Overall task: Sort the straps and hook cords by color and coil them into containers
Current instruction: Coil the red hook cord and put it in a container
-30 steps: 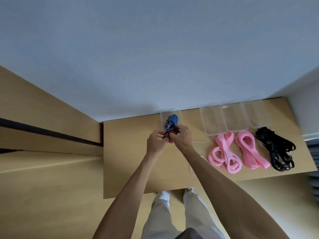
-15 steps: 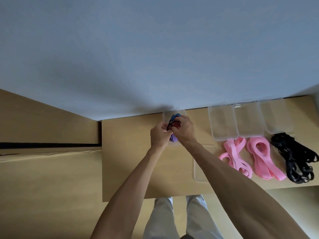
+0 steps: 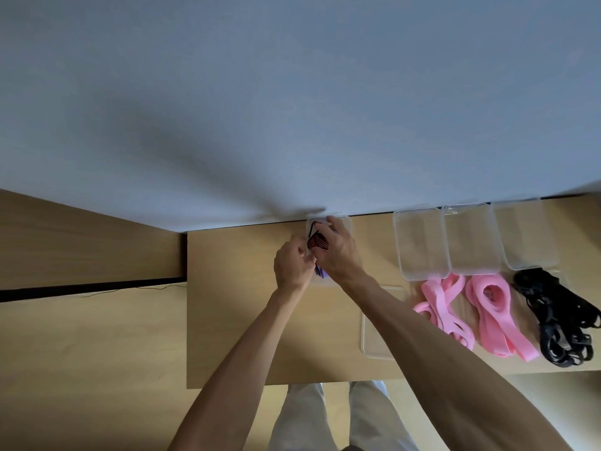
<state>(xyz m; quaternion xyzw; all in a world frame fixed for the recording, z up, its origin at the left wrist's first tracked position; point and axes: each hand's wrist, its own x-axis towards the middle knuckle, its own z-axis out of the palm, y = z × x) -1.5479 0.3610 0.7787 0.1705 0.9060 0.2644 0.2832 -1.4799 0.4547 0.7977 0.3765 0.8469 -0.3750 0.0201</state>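
Red-striped cord, pinched by both hands, goes into the far box with blue cord; pink straps, black cords and three right boxes wait.

Containers: four clear, one under the hands, three in a row (). Lid: one. Pink straps: two bundles (). Black cords: one pile, count unclear. Striped cords: one red, one blue.
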